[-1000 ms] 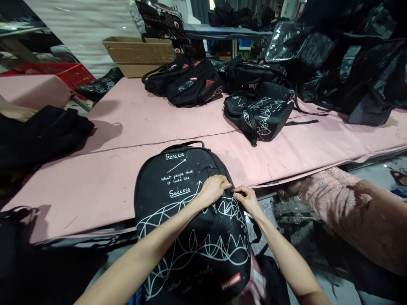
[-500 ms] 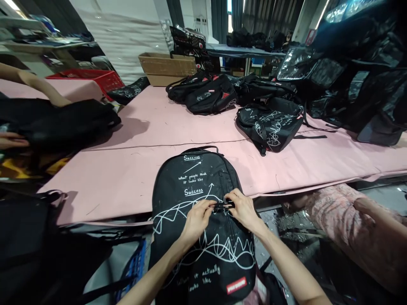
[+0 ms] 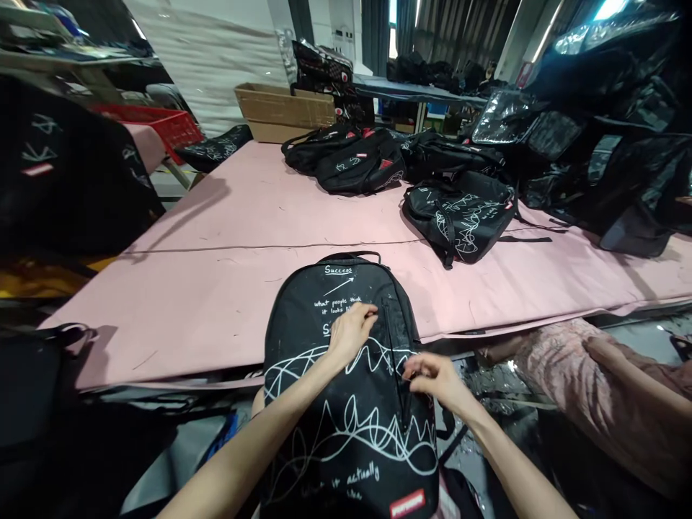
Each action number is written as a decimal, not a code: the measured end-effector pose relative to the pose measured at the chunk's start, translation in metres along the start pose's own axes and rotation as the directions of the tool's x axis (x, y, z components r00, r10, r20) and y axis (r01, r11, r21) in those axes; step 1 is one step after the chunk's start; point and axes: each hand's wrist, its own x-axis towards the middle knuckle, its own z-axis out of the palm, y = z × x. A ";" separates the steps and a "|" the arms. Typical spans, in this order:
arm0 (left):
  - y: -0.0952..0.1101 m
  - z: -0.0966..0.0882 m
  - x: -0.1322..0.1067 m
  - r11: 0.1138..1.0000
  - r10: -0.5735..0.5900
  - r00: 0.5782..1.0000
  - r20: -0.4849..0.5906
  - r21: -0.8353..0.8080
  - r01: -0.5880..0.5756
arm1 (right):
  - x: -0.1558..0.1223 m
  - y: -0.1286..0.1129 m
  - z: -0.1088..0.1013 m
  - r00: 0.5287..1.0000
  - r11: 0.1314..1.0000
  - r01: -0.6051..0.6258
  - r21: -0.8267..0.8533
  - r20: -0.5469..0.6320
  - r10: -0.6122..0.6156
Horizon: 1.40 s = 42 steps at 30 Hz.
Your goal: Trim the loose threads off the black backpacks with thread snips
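Observation:
A black backpack (image 3: 303,324) with white lettering, white scribbled lines and a red label leans upright against the near edge of the pink table. My left hand (image 3: 351,331) is over its upper front, fingertips pinched together beside the top of a zipper (image 3: 397,360). Whether anything is between those fingertips is hidden. To the right of the zipper, my right hand (image 3: 435,378) hovers close to the bag's side. Its fingers are loosely curled, with the thumb apart and nothing visible in them.
Several black backpacks (image 3: 357,162) lie on the pink table (image 3: 243,216), one nearer at right (image 3: 465,216). A cardboard box (image 3: 286,112) stands behind. Dark bags pile up at right (image 3: 621,144). Another black bag (image 3: 65,173) is at left, beside a red crate (image 3: 173,133). A person's patterned clothing (image 3: 578,389) shows at right.
My hands, earlier together on a small black item at the zipper, have separated. The left moved up, the right moved down and right. At left, the other bag has been raised and turned.

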 end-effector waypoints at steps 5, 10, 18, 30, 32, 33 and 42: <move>0.027 0.005 0.048 0.950 -0.160 0.986 0.053 0.279 0.139 | 0.047 -0.002 -0.021 0.932 0.941 0.005 -0.337 -0.339 -0.127; 0.022 0.007 0.053 0.943 -0.182 0.974 0.138 0.305 0.133 | 0.067 0.005 -0.017 0.917 0.852 0.034 -0.522 -0.323 -0.234; 0.013 -0.001 0.051 0.956 -0.233 0.957 0.174 0.221 0.192 | 0.103 -0.002 -0.005 0.867 0.734 0.174 -0.656 -0.251 -0.430; 0.028 -0.013 0.011 0.962 -0.198 0.926 0.321 0.245 0.121 | 0.130 0.051 -0.038 0.799 0.928 0.066 -0.367 -0.537 -0.269; 0.036 -0.004 -0.009 0.919 -0.204 0.917 0.341 0.390 0.059 | 0.135 0.071 -0.050 0.775 0.920 -0.031 -0.390 -0.590 -0.224; 0.039 0.001 -0.017 0.899 -0.206 0.917 0.343 0.437 0.038 | 0.136 0.078 -0.053 0.775 0.911 -0.053 -0.409 -0.592 -0.221; 0.028 0.005 -0.025 0.952 -0.207 0.879 0.430 0.297 0.079 | 0.078 0.021 -0.029 0.844 0.773 0.180 -0.608 -0.308 -0.439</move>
